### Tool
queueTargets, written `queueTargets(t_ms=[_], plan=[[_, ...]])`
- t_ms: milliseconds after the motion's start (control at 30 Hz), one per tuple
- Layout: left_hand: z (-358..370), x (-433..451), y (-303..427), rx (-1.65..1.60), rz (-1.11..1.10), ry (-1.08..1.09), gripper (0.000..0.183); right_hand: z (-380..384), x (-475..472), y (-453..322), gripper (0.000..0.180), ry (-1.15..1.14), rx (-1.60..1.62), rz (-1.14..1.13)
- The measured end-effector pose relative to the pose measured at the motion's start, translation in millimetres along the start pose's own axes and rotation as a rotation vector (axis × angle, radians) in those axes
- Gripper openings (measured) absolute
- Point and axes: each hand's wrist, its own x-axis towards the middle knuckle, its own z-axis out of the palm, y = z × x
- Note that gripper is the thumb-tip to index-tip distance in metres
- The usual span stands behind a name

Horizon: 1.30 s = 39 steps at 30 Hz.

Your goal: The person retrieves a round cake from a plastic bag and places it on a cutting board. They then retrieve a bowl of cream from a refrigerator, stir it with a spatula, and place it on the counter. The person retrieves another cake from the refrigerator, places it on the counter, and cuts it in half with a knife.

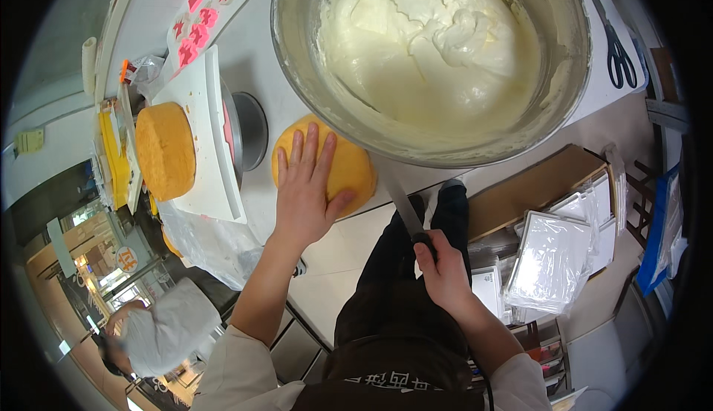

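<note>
A round yellow sponge cake (356,174) lies on the white worktop, partly under the overhanging rim of a large metal bowl. My left hand (305,188) rests flat on its top with the fingers spread. In my right hand (443,269) is the dark handle of a long knife (408,210). Its blade points away from me, beside the cake's right side; whether the tip touches the cake I cannot tell. The metal bowl (431,160) holds a big mass of pale whipped cream (412,48).
Left of the cake, a second sponge cake (167,152) sits on a white board (214,188) atop a metal turntable (252,131). Pink silicone moulds (199,35) lie behind. Black-handled scissors (620,62) are at far right. Plastic-wrapped white packs (548,260) fill a floor box. Another person (167,327) stands at lower left.
</note>
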Motion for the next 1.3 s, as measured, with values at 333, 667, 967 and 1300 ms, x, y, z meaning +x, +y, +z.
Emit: queueTargets(t_ms=[333, 667, 967, 1300], plan=[[9, -2, -10, -0.052, -0.014, 0.055, 0.081, 23, -5, 10, 0.024, 0.027, 0.027, 0.023], [7, -2, -8, -0.057, -0.013, 0.07, 0.082, 40, 6, 13, 0.025, 0.03, 0.015, 0.016], [16, -1, -8, -0.039, -0.037, 0.133, 0.079, 48, 34, -5, 0.024, 0.055, -0.069, 0.001], [19, 0, -17, -0.056, 0.003, 0.133, 0.076, 66, 11, 6, 0.024, -0.024, -0.01, 0.081]])
